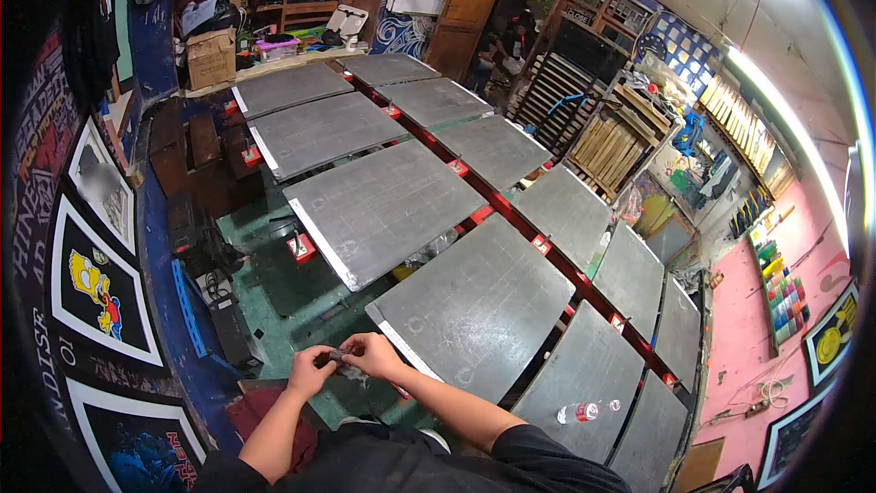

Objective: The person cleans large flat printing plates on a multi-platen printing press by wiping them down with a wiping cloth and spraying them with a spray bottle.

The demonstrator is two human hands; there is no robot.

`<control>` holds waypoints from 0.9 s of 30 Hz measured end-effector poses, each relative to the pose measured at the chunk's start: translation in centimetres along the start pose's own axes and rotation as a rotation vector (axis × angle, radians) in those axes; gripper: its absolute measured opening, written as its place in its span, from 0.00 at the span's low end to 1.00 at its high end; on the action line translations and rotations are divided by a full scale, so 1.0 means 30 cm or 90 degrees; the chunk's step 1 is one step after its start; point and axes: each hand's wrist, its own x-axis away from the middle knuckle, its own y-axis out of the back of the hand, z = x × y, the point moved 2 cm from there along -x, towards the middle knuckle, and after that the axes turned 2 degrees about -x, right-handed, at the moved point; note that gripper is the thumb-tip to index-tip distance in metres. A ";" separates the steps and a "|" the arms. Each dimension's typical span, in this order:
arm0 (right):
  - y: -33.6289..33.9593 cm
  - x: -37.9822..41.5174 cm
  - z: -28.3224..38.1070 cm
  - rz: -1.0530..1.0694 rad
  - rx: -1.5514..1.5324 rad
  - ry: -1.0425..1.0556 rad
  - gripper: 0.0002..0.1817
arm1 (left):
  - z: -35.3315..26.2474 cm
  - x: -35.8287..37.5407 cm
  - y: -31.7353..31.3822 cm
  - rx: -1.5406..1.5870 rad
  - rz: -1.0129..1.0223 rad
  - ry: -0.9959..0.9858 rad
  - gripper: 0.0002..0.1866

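Observation:
My left hand (pixel 312 371) and my right hand (pixel 370 356) meet in front of my body, close to the white-edged near corner of a grey printing board (pixel 474 306). Fingers of both are bent in a pinch around a small dark grey piece (pixel 336 357), and I cannot tell its kind. The fingertips cover much of it. Below my hands lies the green floor (pixel 274 310). The board stays to the right of my hands, with my right forearm passing along its near edge.
Several grey boards (pixel 383 205) stand in two rows along a red rail (pixel 511 210). A plastic bottle (pixel 577 414) lies on a near right board. Framed pictures (pixel 100 306) line the left wall. Behind are a cardboard box (pixel 211 57) and a wooden door (pixel 464 5).

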 end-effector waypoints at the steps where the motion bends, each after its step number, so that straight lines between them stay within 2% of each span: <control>1: 0.010 0.011 -0.016 -0.027 0.039 0.034 0.09 | 0.014 -0.009 -0.001 -0.054 -0.008 -0.006 0.16; 2: 0.029 0.009 -0.020 -0.029 0.041 0.035 0.09 | -0.034 -0.015 0.016 -0.053 -0.008 -0.009 0.16; 4: 0.058 0.039 -0.033 -0.055 0.191 0.069 0.11 | -0.122 0.013 0.042 -0.175 0.016 -0.105 0.14; 5: 0.097 0.071 0.035 -0.096 0.174 0.083 0.11 | -0.070 0.013 0.057 -0.195 0.012 -0.156 0.13; 6: 0.146 0.093 0.098 -0.085 0.176 0.006 0.11 | -0.010 0.007 0.090 -0.195 0.012 -0.150 0.13; 8: 0.211 0.097 0.095 -0.087 0.193 0.091 0.11 | 0.066 0.001 0.161 -0.156 -0.034 -0.072 0.12; 10: 0.209 0.077 0.008 -0.047 -0.007 0.152 0.10 | 0.034 -0.029 0.219 -0.171 0.043 -0.014 0.11; 11: 0.203 0.076 0.022 -0.002 -0.146 0.139 0.09 | -0.014 -0.042 0.244 -0.164 0.118 0.032 0.11; 12: 0.193 0.059 -0.013 0.027 -0.314 0.069 0.08 | 0.024 -0.053 0.263 -0.168 0.136 -0.029 0.11; 13: 0.195 0.045 -0.023 0.002 -0.323 0.077 0.07 | 0.011 -0.084 0.291 -0.123 0.187 0.041 0.13; 14: 0.201 0.035 -0.012 -0.030 -0.297 0.032 0.07 | -0.015 -0.110 0.330 -0.136 0.178 0.035 0.11; 15: 0.211 0.020 0.001 -0.115 -0.197 0.092 0.06 | 0.019 -0.138 0.368 -0.177 0.162 0.105 0.11; 16: 0.228 0.010 0.028 -0.127 -0.272 0.046 0.06 | 0.064 -0.164 0.398 -0.178 0.113 -0.008 0.14; 17: 0.247 -0.019 0.005 -0.159 -0.248 0.065 0.07 | 0.045 -0.186 0.406 -0.076 0.075 -0.106 0.13; 19: 0.278 -0.039 0.003 -0.155 -0.321 -0.009 0.08 | -0.024 -0.190 0.458 -0.021 0.097 0.081 0.14; 20: 0.291 -0.045 0.014 -0.168 -0.300 -0.007 0.09 | -0.078 -0.187 0.459 -0.003 0.065 0.108 0.15; 22: 0.315 -0.063 0.016 -0.169 -0.303 -0.017 0.09 | -0.081 -0.203 0.464 -0.138 -0.011 0.019 0.14; 23: 0.328 -0.065 0.018 -0.171 -0.288 -0.021 0.10 | -0.075 -0.191 0.456 -0.140 -0.006 0.026 0.14; 25: 0.344 -0.084 0.039 -0.199 -0.264 0.017 0.13 | -0.098 -0.199 0.460 -0.285 -0.193 -0.112 0.12; 26: 0.326 -0.087 0.030 -0.216 -0.235 0.015 0.14 | -0.096 -0.192 0.453 -0.288 -0.185 -0.111 0.12; 27: 0.309 -0.085 0.017 -0.223 -0.241 0.011 0.14 | -0.091 -0.184 0.443 -0.345 -0.117 -0.079 0.12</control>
